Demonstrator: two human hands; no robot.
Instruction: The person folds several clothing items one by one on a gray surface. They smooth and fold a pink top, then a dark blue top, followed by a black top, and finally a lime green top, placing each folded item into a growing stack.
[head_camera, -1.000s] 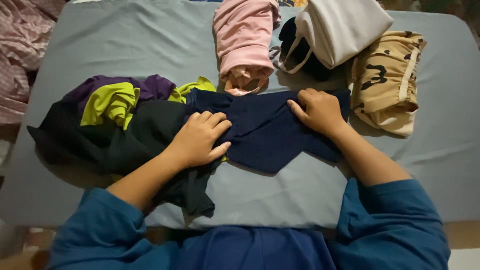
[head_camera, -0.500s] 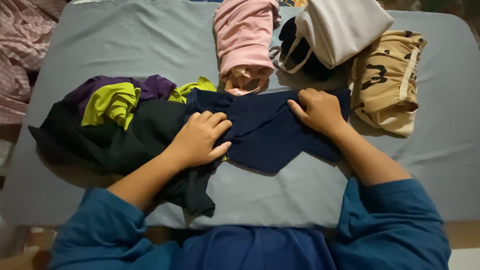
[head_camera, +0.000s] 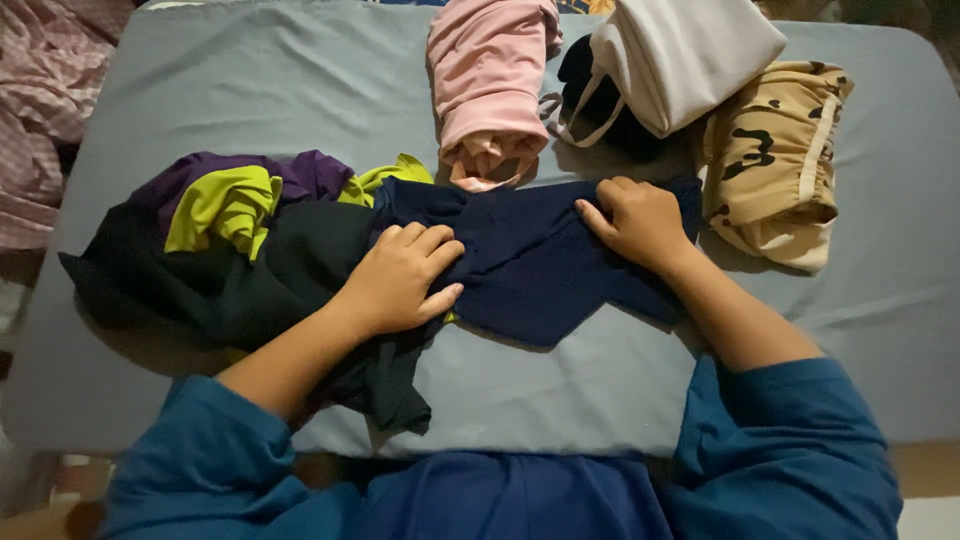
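Count: two hands, left hand (head_camera: 395, 280) and right hand (head_camera: 640, 222). Three rolled garments far right. One navy garment (head_camera: 530, 275). One dark pile (head_camera: 230, 260) left.

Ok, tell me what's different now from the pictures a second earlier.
Nothing visibly changed. The left hand still presses on the navy garment beside the dark pile with purple and lime cloth, and the right hand still grips the navy garment's far edge. The pink, white and camouflage folded clothes lie as before on the grey sheet.
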